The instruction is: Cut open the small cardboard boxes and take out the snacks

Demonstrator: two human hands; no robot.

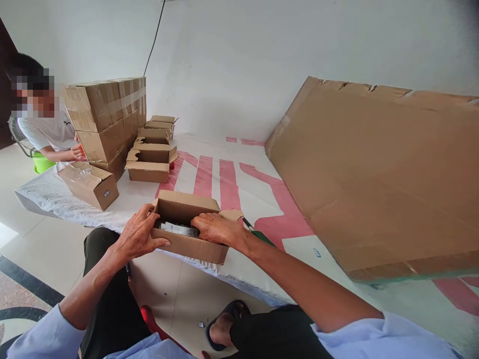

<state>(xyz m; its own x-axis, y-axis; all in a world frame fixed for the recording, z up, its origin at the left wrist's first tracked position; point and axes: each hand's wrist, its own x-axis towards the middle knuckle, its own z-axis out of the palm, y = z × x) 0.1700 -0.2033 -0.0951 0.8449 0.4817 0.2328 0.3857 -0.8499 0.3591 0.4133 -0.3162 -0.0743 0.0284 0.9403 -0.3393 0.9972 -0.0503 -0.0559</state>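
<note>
An open cardboard box (192, 250) rests at the table's near edge in front of me. My left hand (140, 234) grips its left end, thumb along the near wall and fingers over the rim. Inside lies a silvery item with printing (178, 229), its kind unclear. My right hand (211, 228) reaches into the box from the right, fingers curled down beside that item. The box walls and the hand itself hide its fingertips. Just right of the box, a tool with a dark shaft and green handle (262, 238) lies partly behind my forearm.
Several open boxes (147, 174) stand in a row beyond, beside stacked taped cartons (107, 107). A closed box (90, 184) sits at the left edge. A large cardboard sheet (381, 179) leans at right. Across the table (254, 199), a person (50, 134) sits behind the stack.
</note>
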